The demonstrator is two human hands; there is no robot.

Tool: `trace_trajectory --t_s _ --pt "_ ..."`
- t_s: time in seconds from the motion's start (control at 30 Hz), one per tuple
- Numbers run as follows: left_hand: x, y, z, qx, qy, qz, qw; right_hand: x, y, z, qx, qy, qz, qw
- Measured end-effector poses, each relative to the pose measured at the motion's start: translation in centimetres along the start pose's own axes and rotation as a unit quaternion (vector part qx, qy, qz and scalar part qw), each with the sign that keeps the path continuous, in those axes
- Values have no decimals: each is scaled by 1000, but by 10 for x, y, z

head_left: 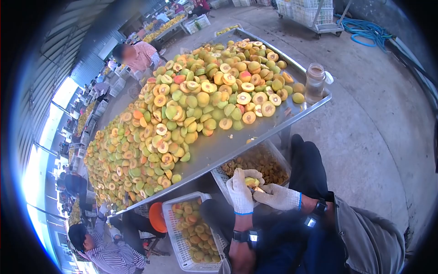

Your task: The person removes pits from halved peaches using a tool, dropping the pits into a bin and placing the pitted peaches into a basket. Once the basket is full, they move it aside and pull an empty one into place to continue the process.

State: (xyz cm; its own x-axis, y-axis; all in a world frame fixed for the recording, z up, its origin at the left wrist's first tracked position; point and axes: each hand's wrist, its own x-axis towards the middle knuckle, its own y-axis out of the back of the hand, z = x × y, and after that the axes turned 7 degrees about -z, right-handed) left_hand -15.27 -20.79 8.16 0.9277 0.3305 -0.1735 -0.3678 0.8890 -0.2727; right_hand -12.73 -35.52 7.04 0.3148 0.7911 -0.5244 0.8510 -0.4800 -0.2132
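Observation:
My left hand [240,189], in a white knit glove with a blue cuff, is closed around a yellow-green peach half [252,182]. My right hand [277,196], gloved the same way, meets it at the fruit with its fingers pinched. A small light sliver shows at its fingertips, too small to name. Below both hands stands a white crate [284,160] with brown peach pits [269,171] in it. Beyond them, a metal-topped table [219,148] carries a large heap of halved peaches [182,107], many with the cut face up.
A white crate of peach halves [194,228] stands left of my legs, beside an orange bowl [158,217]. A clear jar of liquid [315,84] is on the table's right corner. Co-workers sit across [141,57] and at left [109,249]. A blue hose [365,32] lies behind.

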Motion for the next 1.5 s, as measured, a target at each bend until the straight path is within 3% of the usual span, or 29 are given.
trace_trajectory --t_s 0.07,0.1,0.17,0.23,0.33,0.4,0.67,0.83,0.93,1.0,1.13,1.2,1.27,1.33,1.37,1.43,1.5 --pt "0 1 -2 2 3 -5 1000 22 -2 33 -122 171 100 972" --pt "1 1 -5 17 10 2 1000 19 -2 29 -122 172 100 972" --pt "1 -5 -7 31 18 9 999 10 -1 18 -52 116 77 989" --pt "-2 -16 -6 -65 -56 12 996 -6 2 -1 12 80 33 996" --pt "-6 -10 -9 -170 -16 -16 985 -7 7 -1 89 43 -14 995" --pt "-2 -5 -21 -131 -14 -4 991 -4 7 4 132 28 -65 989" --pt "-1 0 -20 -87 0 -6 996 -4 5 2 38 33 -32 998" --pt "5 7 -13 -31 -78 -176 981 -7 11 9 143 7 -117 983" --pt "8 7 -10 -6 -103 -212 972 -5 14 12 205 16 -165 965" --pt "9 6 -11 -12 -97 -205 974 -8 11 6 89 32 -79 992" --pt "11 11 -18 -15 -83 -209 974 -7 12 1 66 1 -62 996" --pt "11 14 -16 -2 -94 -229 969 -9 16 2 173 -14 -155 973" --pt "11 14 -15 10 -106 -252 962 -9 20 3 202 -22 -186 961" --pt "11 14 -17 -66 -72 -296 950 -8 22 6 229 -32 -218 948" --pt "11 14 -24 -66 -75 -297 950 -6 23 7 219 -27 -227 949" --pt "11 10 -37 -222 4 -191 956 -3 26 13 210 -19 -231 950" --pt "8 6 -37 -259 29 -152 954 1 27 20 246 -16 -245 938"
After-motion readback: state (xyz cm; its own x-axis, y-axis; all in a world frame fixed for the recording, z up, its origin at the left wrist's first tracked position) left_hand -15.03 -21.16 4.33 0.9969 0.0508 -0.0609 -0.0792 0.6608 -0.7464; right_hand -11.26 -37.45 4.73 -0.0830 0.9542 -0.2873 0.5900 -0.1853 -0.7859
